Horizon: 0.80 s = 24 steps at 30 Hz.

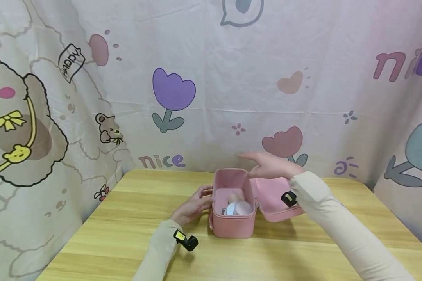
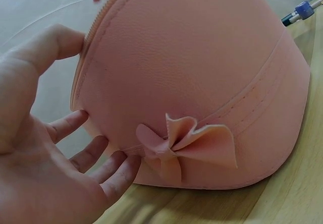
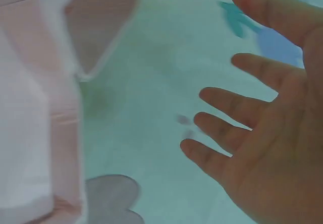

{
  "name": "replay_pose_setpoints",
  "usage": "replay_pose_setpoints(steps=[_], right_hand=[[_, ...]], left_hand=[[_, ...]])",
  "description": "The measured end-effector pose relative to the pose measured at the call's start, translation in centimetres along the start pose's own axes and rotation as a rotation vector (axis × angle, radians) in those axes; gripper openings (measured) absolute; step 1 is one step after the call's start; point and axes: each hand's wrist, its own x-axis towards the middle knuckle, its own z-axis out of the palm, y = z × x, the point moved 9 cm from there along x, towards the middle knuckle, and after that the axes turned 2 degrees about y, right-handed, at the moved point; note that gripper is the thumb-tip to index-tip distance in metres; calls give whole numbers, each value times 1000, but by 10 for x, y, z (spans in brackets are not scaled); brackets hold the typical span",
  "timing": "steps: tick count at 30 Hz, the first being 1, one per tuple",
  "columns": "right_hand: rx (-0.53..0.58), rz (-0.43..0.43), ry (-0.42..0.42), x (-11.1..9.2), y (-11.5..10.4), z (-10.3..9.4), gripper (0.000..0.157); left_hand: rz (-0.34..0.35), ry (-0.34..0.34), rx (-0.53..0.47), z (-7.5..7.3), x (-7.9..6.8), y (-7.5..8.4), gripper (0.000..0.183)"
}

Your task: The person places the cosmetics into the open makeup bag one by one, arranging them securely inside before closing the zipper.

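A pink zip case (image 1: pixel 233 227) stands on the table, its lid (image 1: pixel 272 197) folded out to the right. Inside lie a white round piece (image 1: pixel 231 208), a pale pink round container (image 1: pixel 243 208) and a beige rounded item (image 1: pixel 235 197). My left hand (image 1: pixel 195 205) is at the case's left side. In the left wrist view its thumb touches the zipped rim, with loosely spread fingertips against the wall beside a pink bow (image 2: pixel 202 141). My right hand (image 1: pixel 269 166) is raised over the far right corner and lid, fingers spread, holding nothing.
The wooden table (image 1: pixel 140 218) extends to both sides of the case. A printed curtain (image 1: pixel 211 97) hangs along its back edge. A slim item with a purple band (image 2: pixel 304 10) shows past the case in the left wrist view.
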Motion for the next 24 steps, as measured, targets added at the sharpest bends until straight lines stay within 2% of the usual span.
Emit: replay_pose_setpoints(steps=[4,9,13,18,24], right_hand=[[53,3,124,-27,-2,-25,64],[53,-22,314,-69,0,-49,58],[89,-11,426,-104,7,-61,56],[60,64,575,-147,24,-78,57],[79,91,747,-191,45,-79,56]], left_hand=[[-3,2,-2,0,-1,-1,60],[-5,0,3,1,0,-1,60],[-6,-5,6,1,1,-3,62],[-6,-9,7,1,1,-4,63],[-3,8,15,0,1,-1,62]])
